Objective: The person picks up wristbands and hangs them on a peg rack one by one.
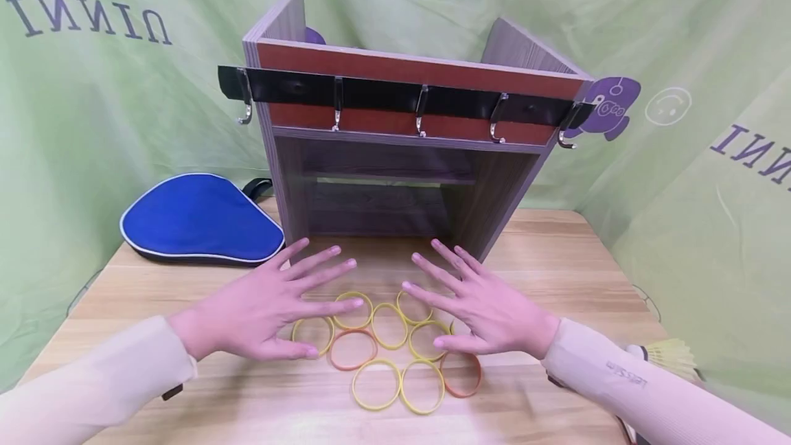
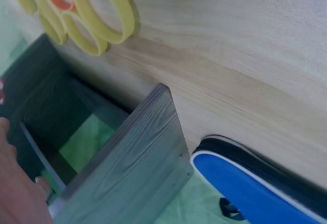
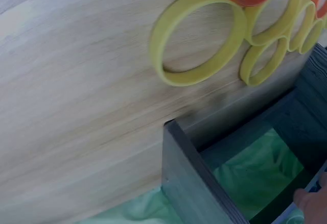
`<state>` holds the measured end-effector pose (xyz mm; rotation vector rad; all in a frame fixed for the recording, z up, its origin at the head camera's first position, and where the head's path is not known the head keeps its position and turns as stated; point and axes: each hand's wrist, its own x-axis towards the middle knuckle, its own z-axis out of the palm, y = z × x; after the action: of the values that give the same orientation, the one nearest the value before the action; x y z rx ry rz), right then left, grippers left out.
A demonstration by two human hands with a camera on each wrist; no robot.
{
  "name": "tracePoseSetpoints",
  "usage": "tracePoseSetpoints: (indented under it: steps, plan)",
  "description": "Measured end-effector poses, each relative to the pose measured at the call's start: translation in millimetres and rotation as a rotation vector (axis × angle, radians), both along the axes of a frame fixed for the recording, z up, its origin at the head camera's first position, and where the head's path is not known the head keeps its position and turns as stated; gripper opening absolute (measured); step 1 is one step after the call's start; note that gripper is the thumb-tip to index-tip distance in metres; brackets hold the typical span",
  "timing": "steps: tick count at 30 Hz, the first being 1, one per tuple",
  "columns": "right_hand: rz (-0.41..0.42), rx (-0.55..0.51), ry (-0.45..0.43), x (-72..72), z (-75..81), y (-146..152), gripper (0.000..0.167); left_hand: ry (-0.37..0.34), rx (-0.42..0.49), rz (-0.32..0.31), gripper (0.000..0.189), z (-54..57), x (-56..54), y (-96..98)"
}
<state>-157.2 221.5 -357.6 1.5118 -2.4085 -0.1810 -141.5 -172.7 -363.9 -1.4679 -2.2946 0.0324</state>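
Observation:
In the head view my left hand is held over the table with its fingers spread, holding nothing. My right hand is spread likewise on the other side, also holding nothing. Between and below them lie several yellow rings and a few orange rings, flat on the wood and close together. The right hand partly covers one yellow ring. Behind the fingertips stands a grey wood-grain shelf unit. Across its reddish front board runs a black strip with several metal hooks.
A blue paddle-shaped case with white piping lies left of the shelf unit. At the right table edge, beside the right sleeve, is a yellow shuttlecock. A green curtain surrounds the wooden table. Purple cut-outs show behind the unit.

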Motion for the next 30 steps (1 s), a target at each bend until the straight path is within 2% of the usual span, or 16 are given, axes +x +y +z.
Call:
tracePoseSetpoints:
  steps: [2, 4, 7, 10, 13, 17, 22, 24, 28, 30]
  plan:
    - [-0.023, -0.010, -0.042, -0.6, 0.4, -3.9, 0.084, -0.031, 0.034, -0.003, 0.076, 4.0, 0.9, -2.5]
    - [-0.060, -0.028, -0.121, -1.4, 0.5, -8.1, 0.079, -0.050, 0.084, -0.008, 0.071, 7.2, 1.4, -5.6]
    - [-0.124, -0.082, -0.295, -2.9, 0.4, -14.9, 0.074, -0.052, 0.196, -0.022, 0.059, 8.0, 0.5, -12.2]
    - [-0.193, -0.149, -0.465, -4.9, -0.5, -22.1, 0.072, -0.052, 0.325, -0.005, 0.049, 2.8, -2.3, -21.8]
    - [-0.229, -0.200, -0.548, -9.3, -3.5, -29.3, 0.068, -0.077, 0.447, 0.068, 0.033, -5.6, -5.0, -32.3]
    - [-0.252, -0.234, -0.567, -18.7, -12.3, -35.8, 0.048, -0.177, 0.629, 0.202, 0.008, -16.5, -7.9, -39.6]
    - [-0.331, -0.300, -0.642, -30.1, -27.3, -40.3, 0.024, -0.379, 0.887, 0.378, 0.008, -24.7, -9.7, -34.7]
    - [-0.359, -0.317, -0.655, -33.3, -33.3, -41.1, 0.018, -0.508, 0.956, 0.426, 0.014, -26.0, -9.9, -31.5]
    - [-0.397, -0.331, -0.631, -36.9, -42.5, -41.7, 0.010, -0.798, 1.011, 0.468, 0.038, -27.6, -11.3, -26.6]
    - [-0.413, -0.344, -0.620, -37.9, -44.8, -42.1, 0.007, -0.906, 1.012, 0.479, 0.047, -29.3, -12.2, -25.1]
